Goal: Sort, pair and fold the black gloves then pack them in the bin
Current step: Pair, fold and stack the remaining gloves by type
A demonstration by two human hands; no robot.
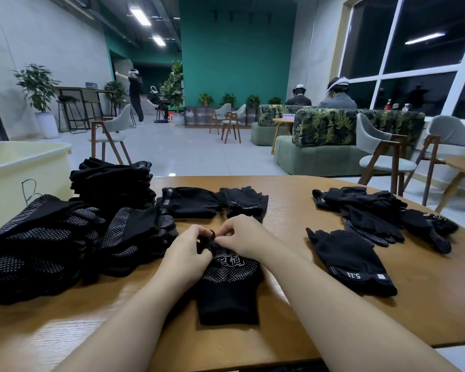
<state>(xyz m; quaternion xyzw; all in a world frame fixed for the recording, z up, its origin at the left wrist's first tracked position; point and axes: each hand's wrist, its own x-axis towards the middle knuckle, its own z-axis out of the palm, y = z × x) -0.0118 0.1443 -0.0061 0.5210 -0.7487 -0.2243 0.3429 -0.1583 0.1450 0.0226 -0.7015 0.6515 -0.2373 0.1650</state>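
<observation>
Both hands, left hand and right hand, pinched the dotted glove's fingers (folding step, apparently); next, fold toward its cuff.

Wooden table, grey chairs, leaf-print sofa, potted plants, seated people behind.

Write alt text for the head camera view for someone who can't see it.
Both hands, left hand and right hand, pinch the finger end of a dotted black glove on a wooden table. Glove piles lie left, loose gloves right.
</observation>
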